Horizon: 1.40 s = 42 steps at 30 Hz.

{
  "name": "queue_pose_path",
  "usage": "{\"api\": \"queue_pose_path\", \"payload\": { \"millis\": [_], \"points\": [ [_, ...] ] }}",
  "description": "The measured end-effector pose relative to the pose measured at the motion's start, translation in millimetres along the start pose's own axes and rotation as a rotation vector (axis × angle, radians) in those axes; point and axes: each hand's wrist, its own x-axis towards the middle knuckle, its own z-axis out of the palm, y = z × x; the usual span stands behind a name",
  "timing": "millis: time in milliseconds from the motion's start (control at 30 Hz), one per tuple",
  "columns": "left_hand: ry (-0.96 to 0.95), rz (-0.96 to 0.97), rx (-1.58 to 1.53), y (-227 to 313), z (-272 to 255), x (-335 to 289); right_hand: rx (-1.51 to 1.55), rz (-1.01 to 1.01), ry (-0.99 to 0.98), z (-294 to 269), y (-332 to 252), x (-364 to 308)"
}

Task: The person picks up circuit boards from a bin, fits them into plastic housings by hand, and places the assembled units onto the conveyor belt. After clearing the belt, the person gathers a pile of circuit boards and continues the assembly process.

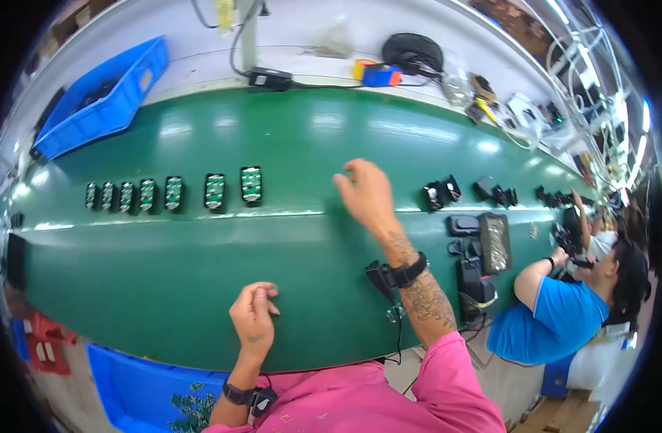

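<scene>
My right hand (367, 193) reaches over the middle of the green table, thumb apart from the loosely bent fingers, and nothing shows in it. Near the front edge, my left hand (254, 316) is closed, thumb against curled fingers; whatever it may pinch is too small to make out. To the left runs a row of several black housings with green circuit boards in them. The rightmost housing (251, 185) is nearest to my right hand, with another housing (215, 191) beside it. Both wrists wear black straps with a small dark device.
Black parts (441, 193) and a wrapped block (495, 242) lie at the right, before a co-worker in a blue shirt (554, 317). A blue bin (104, 97) stands at the far left. Below the front edge, another blue bin (118, 386) holds green boards (194, 410).
</scene>
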Motion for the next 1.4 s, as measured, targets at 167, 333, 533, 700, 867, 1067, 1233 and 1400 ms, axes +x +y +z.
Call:
{"api": "queue_pose_path", "payload": {
  "millis": [167, 333, 533, 700, 867, 1067, 1233, 1400],
  "points": [
    [-0.05, 0.053, -0.06, -2.4, 8.6, -2.6, -0.545, 0.331, 0.049, -98.2, 102.7, -33.2],
    [-0.262, 0.038, -0.079, 2.4, 30.1, -13.7, -0.516, 0.475, -0.009, -114.0, 143.1, -54.2],
    [-0.376, 0.112, 0.01, 43.7, 59.0, -39.8, 0.234, 0.282, -0.343, -99.9, -7.5, -125.4],
    [-0.551, 0.507, 0.337, 31.0, 66.1, -39.4, 0.492, 0.315, -0.271, -95.1, -71.0, -211.8],
    [-0.777, 0.365, 0.375, 44.0, 69.4, -44.2, 0.449, 0.294, -0.183, -98.3, -56.2, -235.8],
    [-0.819, 0.182, 0.182, 38.1, 74.1, -43.4, 0.575, 0.217, -0.033, -106.5, -40.0, -241.7],
    [-0.802, -0.037, 0.111, 44.7, 85.2, -44.8, 0.569, 0.186, -0.01, -120.6, -27.6, -240.7],
    [-0.802, -0.186, 0.053, 47.2, 86.6, -42.0, 0.208, 0.282, -0.194, -158.7, 30.6, -218.6]
  ]
}}
